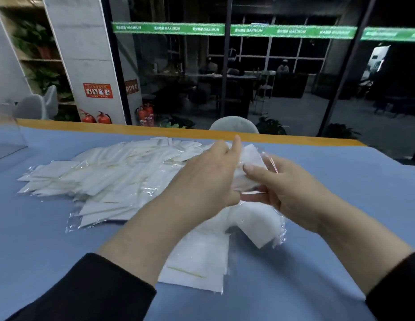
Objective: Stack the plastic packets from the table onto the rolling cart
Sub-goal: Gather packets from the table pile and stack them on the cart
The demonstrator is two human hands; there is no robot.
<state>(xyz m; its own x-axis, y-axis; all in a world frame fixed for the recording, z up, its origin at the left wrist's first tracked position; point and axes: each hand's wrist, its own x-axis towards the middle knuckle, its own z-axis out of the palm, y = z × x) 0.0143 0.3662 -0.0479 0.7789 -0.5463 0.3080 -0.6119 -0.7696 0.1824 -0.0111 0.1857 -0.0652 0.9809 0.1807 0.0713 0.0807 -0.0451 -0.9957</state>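
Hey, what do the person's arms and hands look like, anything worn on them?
Both arms wear dark, black-looking long sleeves, the left sleeve and right sleeve pushed back from bare forearms. The left hand and right hand are bare: no gloves, rings or watch visible.

Glossy clear plastic packets (104, 179) with matt white contents, smooth matt blue table (341, 181)

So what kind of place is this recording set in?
Probably a workshop or packing area: a long blue worktable heaped with plastic packets, fire extinguishers under a safety sign, and glass partition walls.
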